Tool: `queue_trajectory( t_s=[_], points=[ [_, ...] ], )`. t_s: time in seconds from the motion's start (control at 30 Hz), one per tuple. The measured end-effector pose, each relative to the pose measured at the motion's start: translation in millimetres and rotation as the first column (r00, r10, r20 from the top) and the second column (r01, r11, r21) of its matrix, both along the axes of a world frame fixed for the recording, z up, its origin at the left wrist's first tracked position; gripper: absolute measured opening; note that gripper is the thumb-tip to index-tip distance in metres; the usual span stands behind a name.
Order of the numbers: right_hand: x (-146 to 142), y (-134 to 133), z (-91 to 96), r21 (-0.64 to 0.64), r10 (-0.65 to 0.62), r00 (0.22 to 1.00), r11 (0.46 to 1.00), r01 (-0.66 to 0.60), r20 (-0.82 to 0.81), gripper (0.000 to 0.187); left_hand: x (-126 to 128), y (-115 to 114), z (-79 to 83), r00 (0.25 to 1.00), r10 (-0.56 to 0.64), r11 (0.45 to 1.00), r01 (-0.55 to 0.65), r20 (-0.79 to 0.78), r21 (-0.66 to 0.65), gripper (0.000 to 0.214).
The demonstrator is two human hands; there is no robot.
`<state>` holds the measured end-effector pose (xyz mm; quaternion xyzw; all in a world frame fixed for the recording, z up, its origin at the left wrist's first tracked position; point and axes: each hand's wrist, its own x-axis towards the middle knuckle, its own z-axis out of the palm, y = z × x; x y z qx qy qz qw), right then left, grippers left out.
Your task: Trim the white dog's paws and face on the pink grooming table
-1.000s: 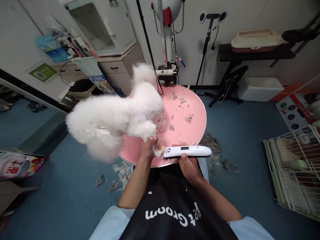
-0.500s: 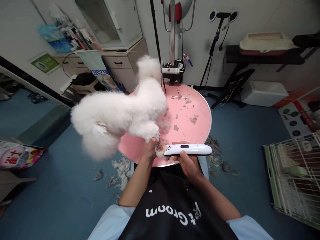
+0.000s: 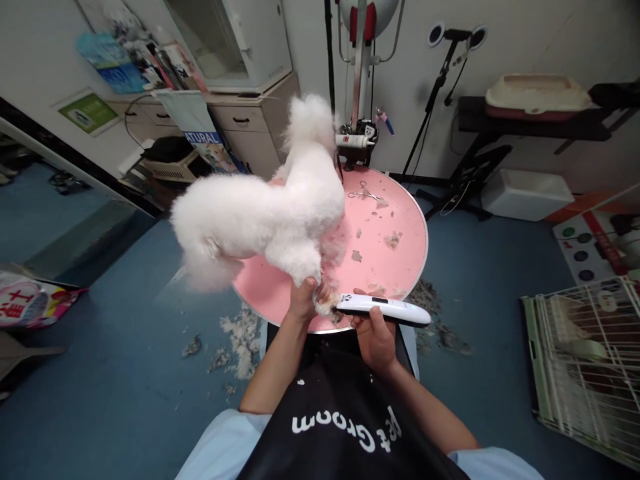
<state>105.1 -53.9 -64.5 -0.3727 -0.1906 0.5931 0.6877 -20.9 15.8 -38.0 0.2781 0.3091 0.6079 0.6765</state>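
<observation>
A fluffy white dog [image 3: 260, 213] stands on a round pink grooming table [image 3: 385, 233], facing away from me. My left hand [image 3: 303, 301] is closed around the lower part of its near front leg, and the paw [image 3: 327, 303] sticks out to the right of my fingers. In my right hand [image 3: 376, 339] is a white hair clipper [image 3: 387, 308], thumb on the near side and fingers beneath. The clipper's head touches or nearly touches the paw; hair hides the exact contact. Scissors [image 3: 364, 193] lie farther back on the table.
Cut hair lies in tufts [image 3: 393, 239] on the table and in clumps [image 3: 243, 341] on the floor. A dark strap [image 3: 330, 60] hangs beside the dog's head. A wire cage [image 3: 595, 360] stands at right, and a cabinet [image 3: 245, 123] is behind the dog.
The dog's rear has swung to the right and away from me. The clipper's back end has dipped toward me a little. My left hand keeps its hold on the leg.
</observation>
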Motion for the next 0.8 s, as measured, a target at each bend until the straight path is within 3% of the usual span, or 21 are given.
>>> queue_trajectory(
  t_s=[0.17, 0.23, 0.47, 0.67, 0.8],
  points=[
    [7, -8, -5.5, 0.046, 0.099, 0.956, 0.992, -0.116, 0.277, 0.035, -2, -2, -4.6, 1.0, 0.012, 1.0, -0.012, 0.02, 0.019, 0.055],
    [7, -9, -5.5, 0.032, 0.148, 0.937, 0.986, -0.166, 0.316, 0.037, -3, -3, -6.0, 1.0, 0.008, 0.999, -0.008, 0.02, 0.032, 0.055],
    [1, -11, 1.0, 0.067, 0.115, 0.967, 0.989, -0.133, 0.225, 0.034, -4, -7, -5.1, 0.999, -0.047, 0.998, 0.048, -0.011, 0.035, 0.062],
    [-8, -15, 1.4, 0.056, -0.001, 0.999, 0.998, 0.003, -0.047, 0.037, -5, -9, -4.5, 0.999, -0.022, 0.998, 0.021, 0.024, 0.053, 0.059],
    [-2, -16, -6.6, 0.053, 0.007, 0.998, 0.999, -0.011, 0.07, 0.04, -9, -11, -7.4, 0.999, -0.024, 0.998, 0.022, 0.042, 0.052, 0.059]
  ],
)
